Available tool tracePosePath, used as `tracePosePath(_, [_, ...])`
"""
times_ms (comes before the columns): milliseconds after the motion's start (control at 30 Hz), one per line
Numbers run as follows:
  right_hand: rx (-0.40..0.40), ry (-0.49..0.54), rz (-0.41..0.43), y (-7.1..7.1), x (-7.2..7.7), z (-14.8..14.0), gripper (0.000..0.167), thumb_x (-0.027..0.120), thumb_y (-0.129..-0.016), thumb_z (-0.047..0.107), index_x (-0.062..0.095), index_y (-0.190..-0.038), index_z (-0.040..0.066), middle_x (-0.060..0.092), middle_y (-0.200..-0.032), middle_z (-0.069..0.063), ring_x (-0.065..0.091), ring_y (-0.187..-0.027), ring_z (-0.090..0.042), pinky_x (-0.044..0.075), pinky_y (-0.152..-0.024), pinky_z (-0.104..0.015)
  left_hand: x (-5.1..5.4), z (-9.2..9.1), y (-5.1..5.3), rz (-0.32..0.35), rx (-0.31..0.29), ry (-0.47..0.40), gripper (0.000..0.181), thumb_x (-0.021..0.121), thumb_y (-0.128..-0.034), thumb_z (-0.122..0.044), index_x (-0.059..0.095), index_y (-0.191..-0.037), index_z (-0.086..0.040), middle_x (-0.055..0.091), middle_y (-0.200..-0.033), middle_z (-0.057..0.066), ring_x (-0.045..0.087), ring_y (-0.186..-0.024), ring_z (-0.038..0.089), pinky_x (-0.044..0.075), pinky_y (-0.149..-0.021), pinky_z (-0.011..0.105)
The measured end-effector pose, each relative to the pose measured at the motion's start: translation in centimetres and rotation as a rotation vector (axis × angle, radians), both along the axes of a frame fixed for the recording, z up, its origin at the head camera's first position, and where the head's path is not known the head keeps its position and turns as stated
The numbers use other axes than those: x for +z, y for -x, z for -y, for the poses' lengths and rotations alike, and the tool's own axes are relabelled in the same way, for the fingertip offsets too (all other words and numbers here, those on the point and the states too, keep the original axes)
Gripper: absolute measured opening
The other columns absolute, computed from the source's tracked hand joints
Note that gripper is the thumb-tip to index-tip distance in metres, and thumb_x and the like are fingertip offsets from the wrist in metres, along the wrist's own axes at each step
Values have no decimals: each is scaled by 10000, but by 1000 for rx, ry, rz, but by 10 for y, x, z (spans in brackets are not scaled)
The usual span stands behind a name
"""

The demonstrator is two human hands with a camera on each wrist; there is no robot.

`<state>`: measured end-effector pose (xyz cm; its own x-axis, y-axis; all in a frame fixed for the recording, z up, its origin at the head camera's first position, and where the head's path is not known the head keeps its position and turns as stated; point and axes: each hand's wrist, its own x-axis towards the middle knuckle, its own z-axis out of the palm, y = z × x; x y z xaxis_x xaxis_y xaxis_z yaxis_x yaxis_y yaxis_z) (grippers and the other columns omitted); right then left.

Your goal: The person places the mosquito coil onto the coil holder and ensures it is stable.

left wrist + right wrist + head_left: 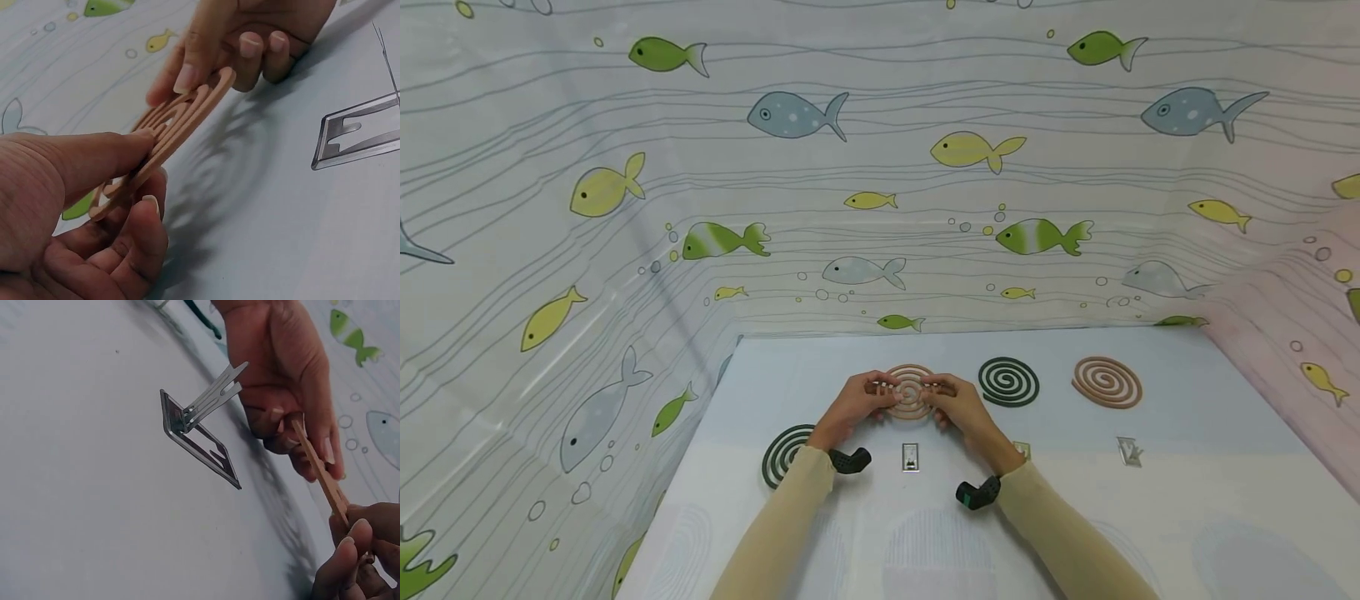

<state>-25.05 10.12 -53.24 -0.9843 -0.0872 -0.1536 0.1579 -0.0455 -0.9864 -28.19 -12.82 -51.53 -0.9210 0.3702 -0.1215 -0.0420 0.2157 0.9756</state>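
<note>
A brown spiral mosquito coil is held above the white table by both hands. My left hand pinches its left side, thumb on top and curled fingers beneath. On the other side, my right hand pinches the coil's edge between thumb and fingers. In the left wrist view the coil is tilted, and its spiral shadow falls on the table. Just in front of the hands lies a small metal coil stand. Its slotted tongue sticks up from the rectangular frame in the right wrist view.
A dark green coil lies partly under the left forearm. Farther right lie another green coil and a brown coil. One metal stand lies at right; another is partly hidden by the right wrist. Fish-patterned sheeting surrounds the table.
</note>
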Motion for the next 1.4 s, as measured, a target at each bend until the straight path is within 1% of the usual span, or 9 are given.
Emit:
tracePosePath(167, [8, -17, -21, -1, 1, 0, 315, 742, -958, 106, 698, -1270, 104, 648, -956, -66, 505, -610, -138, 458, -507, -262, 1, -1, -1, 1, -4, 1, 333, 818, -901, -151, 709, -1204, -66, 722, -911, 47, 601, -728, 169, 501, -633, 284])
tracePosePath(233, [7, -16, -22, -1, 2, 1, 319, 742, -959, 110, 694, -1275, 91, 647, -959, -68, 501, -613, -135, 455, -510, -263, 1, -1, -2, 5, -2, 0, 339, 820, -898, -147, 705, -1208, -71, 721, -911, 50, 608, -733, 172, 504, -639, 284])
tracePosePath(333, [6, -7, -14, -2, 3, 2, 338, 751, -956, 121, 686, -1283, 65, 664, -954, -69, 507, -613, -126, 454, -518, -258, 2, -1, -3, 13, 9, -29, 369, 819, -894, -122, 683, -1230, -57, 707, -921, 61, 607, -735, 175, 501, -645, 291])
tracePosePath(533, [11, 17, 8, -4, 5, 5, 391, 757, -955, 133, 658, -1321, 38, 691, -948, -82, 496, -605, -122, 449, -517, -255, 7, -4, -6, 22, 54, -96, 397, 805, -900, -88, 652, -1263, -40, 685, -960, 88, 604, -755, 157, 491, -663, 303])
tracePosePath(700, [3, 11, 13, -5, 6, 6, 393, 759, -955, 148, 653, -1320, 50, 685, -930, -70, 481, -589, -113, 445, -503, -255, 9, -4, -8, 20, 71, -85, 377, 802, -895, -73, 664, -1244, -39, 654, -930, 74, 593, -752, 147, 501, -673, 309])
tracePosePath(867, [-5, -14, 5, -7, 6, 7, 348, 757, -955, 157, 672, -1283, 76, 700, -935, -69, 469, -573, -107, 439, -492, -245, 10, -2, -11, 27, 55, -53, 381, 808, -882, -73, 673, -1238, -55, 595, -894, 59, 543, -727, 158, 496, -660, 310])
tracePosePath(1033, [-8, -27, -1, -9, 7, 7, 316, 754, -959, 157, 687, -1263, 97, 718, -950, -71, 471, -580, -119, 438, -498, -244, 10, -1, -14, 16, 28, -30, 375, 796, -894, -80, 670, -1246, -42, 584, -892, 72, 529, -728, 191, 499, -647, 320])
tracePosePath(1267, [-9, -49, -33, -12, 8, 8, 314, 741, -966, 147, 679, -1263, 67, 718, -948, -91, 470, -574, -117, 435, -486, -248, 10, -2, -15, 12, 6, -39, 351, 783, -896, -49, 676, -1231, -42, 574, -860, 70, 523, -728, 230, 491, -648, 335])
tracePosePath(1400, [-11, -49, -39, -14, 8, 7, 307, 746, -964, 156, 684, -1253, 71, 713, -939, -102, 473, -565, -121, 428, -480, -255, 10, -2, -17, -16, -1, -24, 318, 767, -909, -60, 682, -1215, -47, 604, -900, 79, 537, -745, 217, 494, -644, 336])
